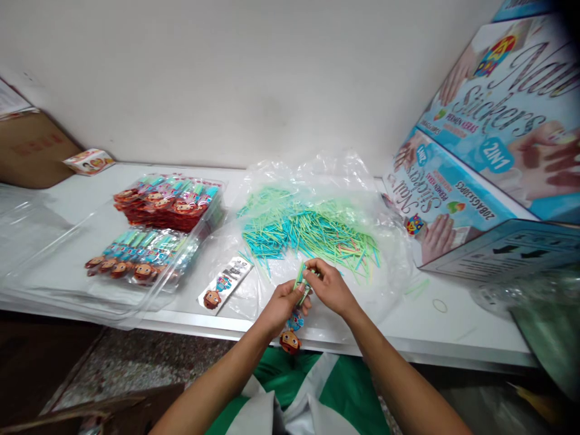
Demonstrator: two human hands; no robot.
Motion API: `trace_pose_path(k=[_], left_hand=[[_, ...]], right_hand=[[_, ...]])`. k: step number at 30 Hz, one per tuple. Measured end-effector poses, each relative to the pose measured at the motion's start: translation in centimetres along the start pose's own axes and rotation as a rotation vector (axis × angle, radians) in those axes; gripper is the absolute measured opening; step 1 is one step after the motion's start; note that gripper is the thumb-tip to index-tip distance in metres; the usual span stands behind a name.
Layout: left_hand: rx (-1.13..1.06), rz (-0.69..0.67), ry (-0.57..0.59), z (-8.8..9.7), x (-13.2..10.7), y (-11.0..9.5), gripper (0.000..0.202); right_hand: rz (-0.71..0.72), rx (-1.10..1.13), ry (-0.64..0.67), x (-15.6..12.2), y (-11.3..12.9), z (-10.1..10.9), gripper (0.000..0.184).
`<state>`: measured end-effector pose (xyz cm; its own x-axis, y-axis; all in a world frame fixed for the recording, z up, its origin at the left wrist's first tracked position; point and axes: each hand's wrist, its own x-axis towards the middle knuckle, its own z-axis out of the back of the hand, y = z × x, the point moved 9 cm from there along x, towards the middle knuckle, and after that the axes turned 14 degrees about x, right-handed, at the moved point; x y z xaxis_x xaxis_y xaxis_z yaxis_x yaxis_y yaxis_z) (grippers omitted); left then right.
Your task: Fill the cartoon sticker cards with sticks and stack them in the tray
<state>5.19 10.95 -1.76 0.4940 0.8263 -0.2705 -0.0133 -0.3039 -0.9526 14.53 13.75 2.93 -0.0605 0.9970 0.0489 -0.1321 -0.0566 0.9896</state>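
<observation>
My left hand is closed around a small clear packet with a cartoon head at its lower end, which hangs below the table's front edge. My right hand pinches a few thin green and blue sticks at the packet's top, touching the left hand's fingers. Just beyond both hands a big loose pile of green, blue and pink sticks lies on a crumpled clear plastic sheet.
One filled packet lies flat left of my hands. Two stacks of filled packets sit in a clear tray at left. Printed sticker boxes rise at right. A brown carton and small box stand far left.
</observation>
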Motion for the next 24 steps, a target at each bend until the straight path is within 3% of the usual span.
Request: trace_pose_path(k=[10,24], left_hand=[[-0.013,0.017,0.019,-0.19,-0.20,0.50,0.034],[-0.065,0.023,0.055,-0.47,-0.09,0.45,0.033]], right_hand=[[-0.019,-0.056,-0.003,-0.10,0.04,-0.02,0.009],[-0.015,-0.043,0.021,-0.27,0.20,-0.18,0.013]])
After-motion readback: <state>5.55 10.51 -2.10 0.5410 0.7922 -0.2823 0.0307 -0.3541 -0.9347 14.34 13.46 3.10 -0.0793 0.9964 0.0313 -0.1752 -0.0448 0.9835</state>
